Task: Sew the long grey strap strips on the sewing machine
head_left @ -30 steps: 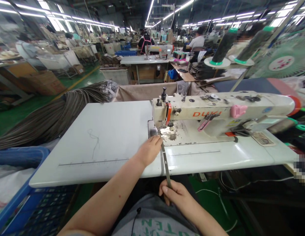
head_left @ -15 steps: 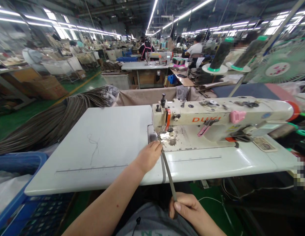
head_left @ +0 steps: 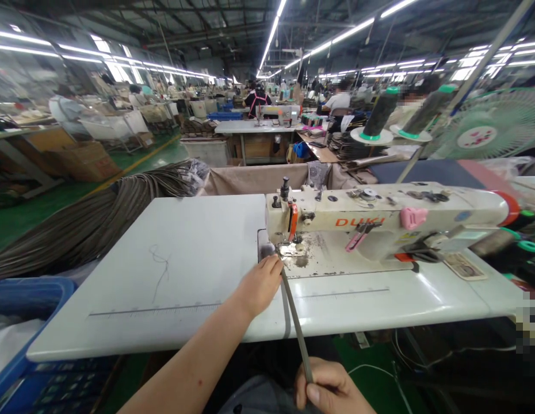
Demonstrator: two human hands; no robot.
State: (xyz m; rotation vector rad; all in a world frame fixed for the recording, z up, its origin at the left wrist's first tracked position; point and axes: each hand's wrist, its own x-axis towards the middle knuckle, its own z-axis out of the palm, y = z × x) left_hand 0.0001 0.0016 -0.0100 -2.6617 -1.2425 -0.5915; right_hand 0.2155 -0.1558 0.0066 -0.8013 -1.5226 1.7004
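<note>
Right hand [head_left: 331, 384], now farther back, grips the strip [head_left: 298, 322]; left hand [head_left: 261, 283] pinches it by the machine [head_left: 382, 208], a length remaining outside.

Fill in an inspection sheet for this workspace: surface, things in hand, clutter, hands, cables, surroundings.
Surface: white table, with a printed ruler scale.
Things in hand: dark strip, running between both hands; sewing machine beside it.
Clutter: loose thread on the table's left part.
Hands: left hand with fingertips at the strip's far visible end, near the needle area; right hand gripping its near part.
Cables: white cord below the table, right.
Surroundings: blue crate and strip bundle left; fan right; co-workers behind.
</note>
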